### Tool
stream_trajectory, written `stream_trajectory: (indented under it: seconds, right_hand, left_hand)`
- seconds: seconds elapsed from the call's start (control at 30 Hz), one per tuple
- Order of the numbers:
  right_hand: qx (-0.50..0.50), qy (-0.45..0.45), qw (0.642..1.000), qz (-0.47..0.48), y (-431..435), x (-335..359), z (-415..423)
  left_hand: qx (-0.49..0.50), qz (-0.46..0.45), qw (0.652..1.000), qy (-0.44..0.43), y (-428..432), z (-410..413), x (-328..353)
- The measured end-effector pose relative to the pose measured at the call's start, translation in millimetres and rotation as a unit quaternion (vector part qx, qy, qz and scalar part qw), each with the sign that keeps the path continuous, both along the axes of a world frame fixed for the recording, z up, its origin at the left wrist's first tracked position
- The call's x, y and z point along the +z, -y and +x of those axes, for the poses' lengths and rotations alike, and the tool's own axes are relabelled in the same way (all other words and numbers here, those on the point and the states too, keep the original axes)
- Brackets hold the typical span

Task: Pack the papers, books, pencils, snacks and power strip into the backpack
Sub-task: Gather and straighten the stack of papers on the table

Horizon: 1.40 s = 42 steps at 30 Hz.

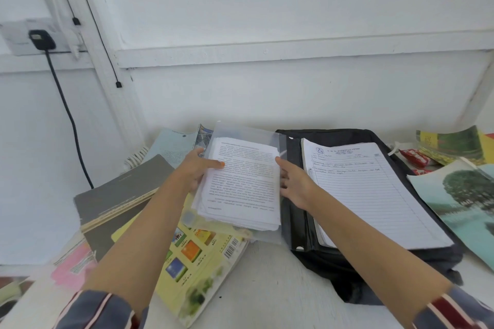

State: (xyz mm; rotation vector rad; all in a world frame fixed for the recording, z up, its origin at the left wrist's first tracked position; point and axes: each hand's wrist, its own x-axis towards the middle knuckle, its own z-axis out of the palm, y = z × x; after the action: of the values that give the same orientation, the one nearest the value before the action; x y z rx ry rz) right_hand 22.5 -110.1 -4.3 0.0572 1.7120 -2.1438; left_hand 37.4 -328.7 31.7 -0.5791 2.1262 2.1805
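Cable, black and thick, drops from a black plug in the white wall socket at far left. On the white table below, a pink sheet of paper lies at the near left edge. A grey hardcover notebook rests tilted on other books just right of it, and a pale blue booklet lies behind it near the wall. A yellow-green softcover book with a barcode lies under my left forearm.

My left hand grips the left edge of a clear plastic folder. My thumb is on top and my fingers are underneath. Inside the folder sits a stack of printed white papers, held above the yellow-green book and just beside the bag. My right hand holds the folder's right edge, with the forefinger straight along it and the other fingers curled under the plastic.

To the right lies a black fabric backpack, flat on the table, its top reaching the wall. A pad of lined white paper with handwriting lies on it; I cannot tell whether it is inside the opening. Past the backpack, a red snack packet lies near the wall, touching a green and yellow book. A teal sheet with a tree picture lies nearer, at the right edge.
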Motion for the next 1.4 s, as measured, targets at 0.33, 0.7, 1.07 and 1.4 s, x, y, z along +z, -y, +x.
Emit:
stream_trajectory:
  seconds: [0.33,0.7,1.07,1.4]
  right_hand:
    - [-0.014,-0.006,0.999,0.038,-1.7,5.0,3.8]
    - [-0.028,-0.002,0.999,0.022,-4.0,5.7,7.7]
    - [-0.092,-0.156,0.975,0.13,-13.7,37.9,8.7]
    - [-0.044,-0.076,0.996,-0.023,-85.8,66.4,19.5]
  left_hand:
    - [-0.004,-0.014,1.0,-0.027,1.8,-1.1,-0.5]
    - [-0.055,-0.044,0.997,-0.011,2.5,2.4,11.5]
    - [-0.139,-0.199,0.969,-0.042,-56.0,-3.4,79.0]
    - [-0.269,-0.303,0.913,-0.036,-207.9,0.1,110.5]
